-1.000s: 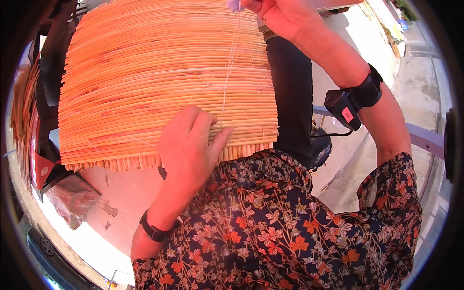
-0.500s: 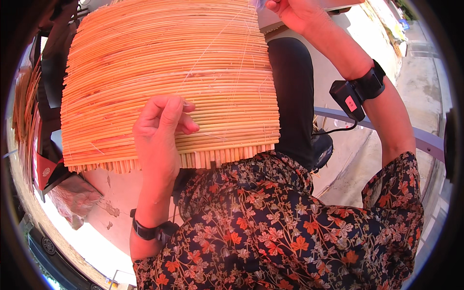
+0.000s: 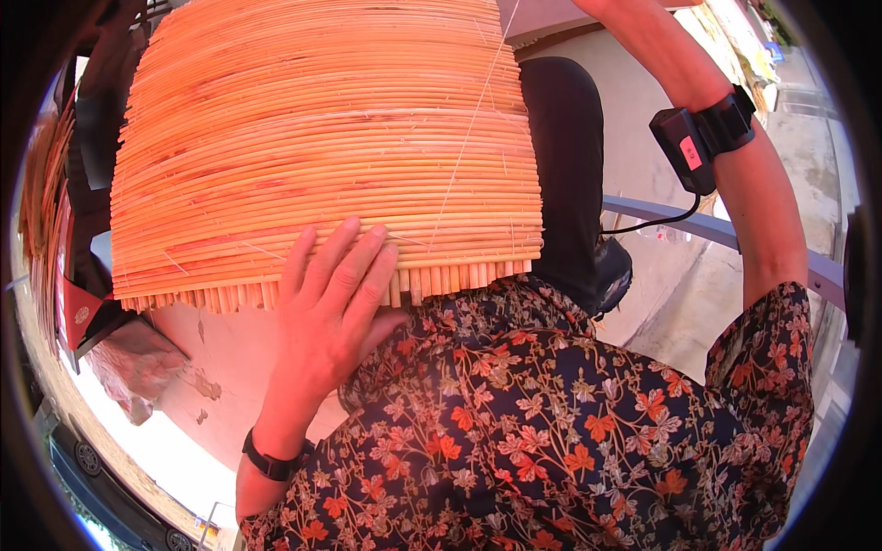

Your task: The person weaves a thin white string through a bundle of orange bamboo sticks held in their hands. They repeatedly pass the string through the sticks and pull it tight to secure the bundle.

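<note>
A mat of thin, straw-coloured reed stalks (image 3: 322, 129) lies in front of me, its stalks running side to side. Along the near edge, a row of short cut stalk ends (image 3: 450, 278) points toward me. My left hand (image 3: 335, 294) rests on this edge with its fingers stretched out over the stalks and its thumb apart. A thin white thread (image 3: 474, 119) rises straight from the mat beyond my left fingers toward the upper right. My right arm reaches far up; only the heel of my right hand (image 3: 602, 7) shows at the top edge, its fingers out of the picture.
My dark-trousered leg (image 3: 562, 156) stands right of the mat. Beyond it runs a grey metal bar (image 3: 671, 217). A black device (image 3: 684, 147) with a cable is strapped to my right wrist. On the left are a bundle of stalks (image 3: 41, 202) and a rock-like block (image 3: 138, 367).
My left hand has gone from a pinch above the mat to lying flat on its near edge. My right hand has moved up, mostly out of the picture, and the thread now runs straight.
</note>
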`<state>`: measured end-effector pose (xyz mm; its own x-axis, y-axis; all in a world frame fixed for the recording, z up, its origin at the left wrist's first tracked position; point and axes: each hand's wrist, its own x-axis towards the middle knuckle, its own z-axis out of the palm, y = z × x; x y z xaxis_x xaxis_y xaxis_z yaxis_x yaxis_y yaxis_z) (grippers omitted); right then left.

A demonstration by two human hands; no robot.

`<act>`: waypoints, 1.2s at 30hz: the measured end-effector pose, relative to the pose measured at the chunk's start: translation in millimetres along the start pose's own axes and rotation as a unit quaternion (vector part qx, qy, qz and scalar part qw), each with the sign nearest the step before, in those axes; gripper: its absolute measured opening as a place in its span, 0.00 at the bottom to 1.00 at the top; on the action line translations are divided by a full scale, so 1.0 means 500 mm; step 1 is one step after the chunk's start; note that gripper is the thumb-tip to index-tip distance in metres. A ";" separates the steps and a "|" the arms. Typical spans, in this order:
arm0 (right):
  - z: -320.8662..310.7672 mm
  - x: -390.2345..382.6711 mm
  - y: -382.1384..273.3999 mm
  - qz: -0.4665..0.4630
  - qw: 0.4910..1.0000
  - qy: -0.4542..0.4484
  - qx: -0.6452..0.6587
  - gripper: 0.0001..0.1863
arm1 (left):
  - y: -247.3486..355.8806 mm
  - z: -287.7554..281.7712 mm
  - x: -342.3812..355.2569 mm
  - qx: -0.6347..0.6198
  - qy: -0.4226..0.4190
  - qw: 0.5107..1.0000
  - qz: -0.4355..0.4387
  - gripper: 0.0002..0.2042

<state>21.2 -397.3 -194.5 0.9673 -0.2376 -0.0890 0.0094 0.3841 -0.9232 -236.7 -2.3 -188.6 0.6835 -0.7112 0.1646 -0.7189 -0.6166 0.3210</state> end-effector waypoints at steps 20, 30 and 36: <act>0.151 -0.454 -0.006 0.020 0.794 -0.473 -0.382 0.06 | -0.015 0.019 0.023 0.106 0.178 0.977 0.054 0.22; 0.166 -0.465 -0.029 -0.068 0.713 -0.489 -0.498 0.07 | -0.018 0.016 0.025 0.089 0.175 0.979 0.063 0.21; 0.176 -0.463 -0.042 -0.044 0.675 -0.516 -0.525 0.06 | -0.017 0.016 0.023 0.082 0.176 0.979 0.065 0.21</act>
<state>-180.7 -272.0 -121.6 0.6409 0.7387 -0.2088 0.4172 -0.5635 -0.7130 -223.5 -8.0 -196.8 0.5658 -0.6446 0.5142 -0.7934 -0.5953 0.1269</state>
